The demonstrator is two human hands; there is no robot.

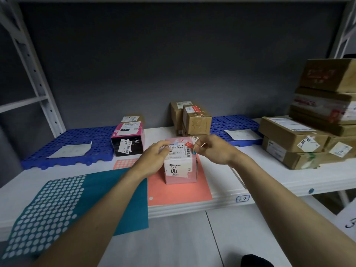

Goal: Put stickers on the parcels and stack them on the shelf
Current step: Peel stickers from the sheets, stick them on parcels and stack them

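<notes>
A small pink-and-white parcel [180,166] stands on a salmon sticker sheet [179,191] at the middle of the shelf. My left hand [154,158] grips the parcel's upper left edge, fingers curled over its top. My right hand [212,151] hovers at the parcel's top right corner and pinches a small teal round sticker [194,152] at the fingertips, right at the label. A teal sticker sheet [77,207], with many dots removed, lies to the left.
On the white shelf [269,182] sit a black-and-pink box [128,138], brown cartons behind [194,120] and a tall stack of cartons at the right [312,132]. Two blue perforated pallets [77,145] hold paper sheets. A small pink dot sheet [124,163] lies nearby.
</notes>
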